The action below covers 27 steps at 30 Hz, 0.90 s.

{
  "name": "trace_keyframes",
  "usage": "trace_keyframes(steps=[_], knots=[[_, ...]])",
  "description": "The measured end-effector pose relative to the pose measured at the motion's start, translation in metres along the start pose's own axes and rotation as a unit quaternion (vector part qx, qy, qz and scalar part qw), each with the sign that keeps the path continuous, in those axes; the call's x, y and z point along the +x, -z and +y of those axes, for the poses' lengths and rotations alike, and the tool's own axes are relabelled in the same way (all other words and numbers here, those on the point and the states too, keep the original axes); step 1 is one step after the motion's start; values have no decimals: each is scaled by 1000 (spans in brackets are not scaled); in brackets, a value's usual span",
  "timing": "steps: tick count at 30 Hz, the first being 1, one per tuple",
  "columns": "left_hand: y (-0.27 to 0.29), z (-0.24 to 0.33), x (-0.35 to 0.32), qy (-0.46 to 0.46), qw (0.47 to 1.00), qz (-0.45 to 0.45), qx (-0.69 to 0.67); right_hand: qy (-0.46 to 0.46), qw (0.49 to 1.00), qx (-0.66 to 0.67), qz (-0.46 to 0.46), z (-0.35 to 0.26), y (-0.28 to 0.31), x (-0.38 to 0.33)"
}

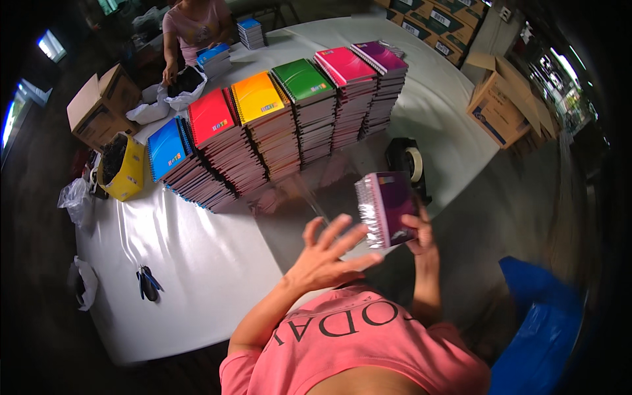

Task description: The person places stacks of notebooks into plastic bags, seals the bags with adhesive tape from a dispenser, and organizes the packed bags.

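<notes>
My right hand (424, 234) grips the right edge of a purple spiral notebook (399, 205), or a thin bundle of them. Its white spiral side is covered in shiny clear plastic. Beside that spiral edge, my left hand (329, 255) is spread, fingers apart, with nothing in it. Beyond my hands stands a row of tall notebook stacks: blue (168, 146), red (210, 116), yellow (257, 97), green (303, 80), pink (345, 64) and purple (380, 56). A black tape dispenser (397, 153) with a pale roll sits just behind the held notebook, partly hidden by it.
Blue-handled pliers (149, 284) lie on the white table (217, 276) at left. A yellow container (133, 172) and a cardboard box (105, 108) stand at far left, another box (503, 108) at right. Across the table, a person (197, 29) reaches toward a plastic bag.
</notes>
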<state>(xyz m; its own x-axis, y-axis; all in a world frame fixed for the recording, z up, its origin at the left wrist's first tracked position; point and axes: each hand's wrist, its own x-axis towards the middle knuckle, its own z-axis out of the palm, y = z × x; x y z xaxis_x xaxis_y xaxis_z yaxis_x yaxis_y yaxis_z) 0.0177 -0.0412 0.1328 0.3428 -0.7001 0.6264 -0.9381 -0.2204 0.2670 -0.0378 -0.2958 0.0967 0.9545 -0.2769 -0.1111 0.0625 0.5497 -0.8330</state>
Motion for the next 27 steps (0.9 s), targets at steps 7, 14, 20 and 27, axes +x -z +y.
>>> trace_keyframes(steps=[7,14,20,27], knots=[[-13,-1,-51,431,893,101,84,62,992,-94,66,-111,160,79],[8,17,-84,531,814,126,200,-132,908,-393,64,-104,293,195],[62,-13,-96,487,799,277,219,-24,770,-630,99,-108,269,222],[170,-176,-52,588,686,407,132,269,684,-678,-25,-90,36,197]])
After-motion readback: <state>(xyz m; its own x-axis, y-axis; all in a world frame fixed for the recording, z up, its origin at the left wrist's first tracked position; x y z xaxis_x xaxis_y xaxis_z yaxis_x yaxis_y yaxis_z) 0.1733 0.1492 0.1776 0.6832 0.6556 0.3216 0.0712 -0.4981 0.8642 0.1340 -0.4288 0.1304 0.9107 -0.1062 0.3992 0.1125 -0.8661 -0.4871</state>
